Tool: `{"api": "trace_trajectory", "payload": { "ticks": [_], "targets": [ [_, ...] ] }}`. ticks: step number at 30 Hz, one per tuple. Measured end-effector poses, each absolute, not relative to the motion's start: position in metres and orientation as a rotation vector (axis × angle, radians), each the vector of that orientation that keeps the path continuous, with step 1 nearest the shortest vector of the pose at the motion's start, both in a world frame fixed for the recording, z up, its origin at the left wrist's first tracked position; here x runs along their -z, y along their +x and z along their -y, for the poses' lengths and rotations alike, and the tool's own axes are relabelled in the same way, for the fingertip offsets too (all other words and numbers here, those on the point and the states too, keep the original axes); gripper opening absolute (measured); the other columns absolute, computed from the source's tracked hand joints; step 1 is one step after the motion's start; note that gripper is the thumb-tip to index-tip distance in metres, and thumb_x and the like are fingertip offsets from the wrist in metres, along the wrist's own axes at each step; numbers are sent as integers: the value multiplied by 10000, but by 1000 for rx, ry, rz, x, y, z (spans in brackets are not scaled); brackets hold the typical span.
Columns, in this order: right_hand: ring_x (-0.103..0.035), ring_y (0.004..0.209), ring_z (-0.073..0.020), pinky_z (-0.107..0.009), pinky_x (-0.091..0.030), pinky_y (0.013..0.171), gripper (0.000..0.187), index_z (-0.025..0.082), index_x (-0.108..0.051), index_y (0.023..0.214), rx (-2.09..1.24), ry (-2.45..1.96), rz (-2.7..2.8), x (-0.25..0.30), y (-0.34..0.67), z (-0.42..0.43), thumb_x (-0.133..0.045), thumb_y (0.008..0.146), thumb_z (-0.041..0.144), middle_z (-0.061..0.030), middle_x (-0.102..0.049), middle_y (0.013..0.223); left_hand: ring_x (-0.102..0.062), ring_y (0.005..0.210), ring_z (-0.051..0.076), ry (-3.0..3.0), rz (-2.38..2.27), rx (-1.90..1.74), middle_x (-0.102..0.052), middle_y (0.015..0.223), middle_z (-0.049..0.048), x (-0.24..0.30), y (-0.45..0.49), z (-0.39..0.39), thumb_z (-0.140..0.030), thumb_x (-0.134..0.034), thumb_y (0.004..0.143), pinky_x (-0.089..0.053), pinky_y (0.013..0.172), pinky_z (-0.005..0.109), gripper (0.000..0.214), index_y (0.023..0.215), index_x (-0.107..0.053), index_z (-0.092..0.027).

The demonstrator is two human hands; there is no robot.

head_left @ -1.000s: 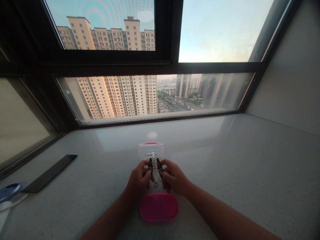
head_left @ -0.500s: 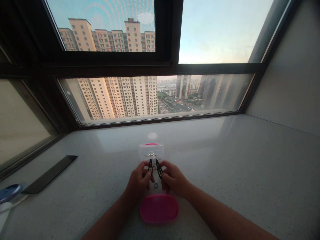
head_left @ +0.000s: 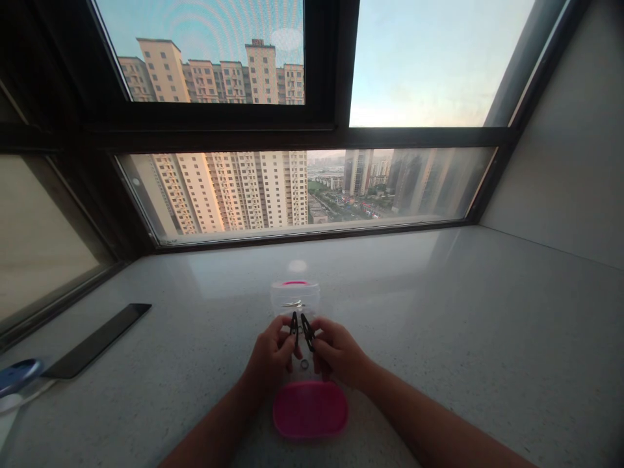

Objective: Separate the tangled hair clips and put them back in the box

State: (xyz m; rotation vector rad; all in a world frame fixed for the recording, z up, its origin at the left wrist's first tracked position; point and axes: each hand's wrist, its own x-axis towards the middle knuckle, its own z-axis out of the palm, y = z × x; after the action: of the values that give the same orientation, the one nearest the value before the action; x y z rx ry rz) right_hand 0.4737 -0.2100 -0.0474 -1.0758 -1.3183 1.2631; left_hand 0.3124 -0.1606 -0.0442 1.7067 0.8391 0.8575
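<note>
My left hand (head_left: 270, 356) pinches a black hair clip (head_left: 294, 325) and holds it upright. My right hand (head_left: 338, 355) pinches a second black hair clip (head_left: 307, 331), tilted toward the first so their tips nearly meet. Both clips hang just in front of a clear plastic box (head_left: 295, 298) with small metal items inside. A small ring (head_left: 304, 364) lies on the counter between my hands. Right below my hands lies a pink oval lid (head_left: 310, 410).
The pale stone counter (head_left: 463, 325) runs to a wide window (head_left: 302, 188) at the back and a wall on the right. A black flat strip (head_left: 95, 340) lies at the left, and a blue and white object (head_left: 17, 377) sits at the left edge.
My right hand has brought its clip closer to the left one; the gap between the clips has narrowed. The view has tilted slightly.
</note>
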Motion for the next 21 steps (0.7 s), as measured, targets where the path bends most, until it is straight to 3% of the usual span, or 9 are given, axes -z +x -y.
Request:
{"api": "trace_trajectory", "payload": {
  "ticks": [21],
  "targets": [
    [-448, 310, -62, -151, -391, 307, 207, 166, -526, 878, -1289, -1027, 1300, 45, 474, 211, -529, 803, 359, 63, -557, 488, -474, 381, 79, 1729, -850, -854, -604, 583, -31, 48, 312, 158, -268, -468, 846, -373, 376, 163, 156, 966, -503, -175]
  ]
}}
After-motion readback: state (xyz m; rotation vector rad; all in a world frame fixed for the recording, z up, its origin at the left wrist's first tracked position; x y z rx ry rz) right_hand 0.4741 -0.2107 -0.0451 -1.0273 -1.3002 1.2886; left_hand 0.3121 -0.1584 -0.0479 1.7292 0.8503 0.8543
